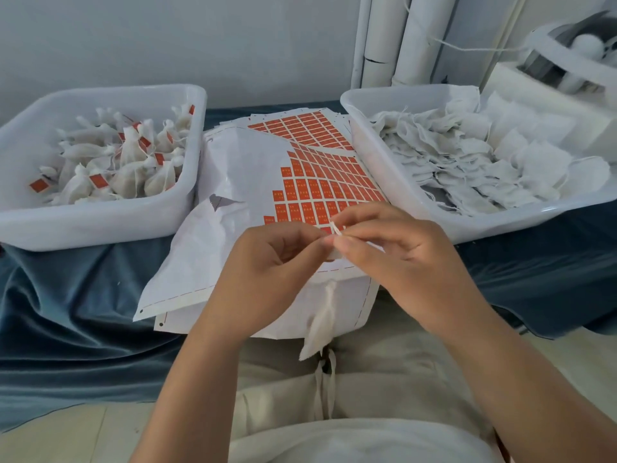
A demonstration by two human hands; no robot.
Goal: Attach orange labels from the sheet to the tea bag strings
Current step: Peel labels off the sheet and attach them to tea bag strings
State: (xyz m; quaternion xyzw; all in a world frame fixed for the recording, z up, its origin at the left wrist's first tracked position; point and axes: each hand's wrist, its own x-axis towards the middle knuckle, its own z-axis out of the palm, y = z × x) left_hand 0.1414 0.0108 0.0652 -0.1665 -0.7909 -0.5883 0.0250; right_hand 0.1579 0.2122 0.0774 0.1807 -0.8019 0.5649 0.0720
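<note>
On the bench, draped in blue cloth, the left tub at ten o'clock holds filled bags already tagged in orange. The right tub at two o'clock holds a heap of untagged ones.

Between them, at twelve, lies the label sheet. It is thin paper, partly stripped, with its bare backing curling. It will likely slide or lift unless pressed flat while a label is peeled from a corner.

The tea bag hangs at six o'clock below the hands, over the lap. It looks like soft, light gauze that would swing freely and might tear if tugged, so it is best controlled through its string, close to the tag.

The left hand and right hand meet at centre, each pinching the label between thumb and forefinger. The label is a small sticky slip, seemingly folded white side out. It probably bonds on first contact, so the edges are the place to hold it.

The string is hidden behind the fingers and lost against the white paper, so whether it sits inside the fold cannot be told. The label print is too small to read. The right tub's far side is cut off at three o'clock.
</note>
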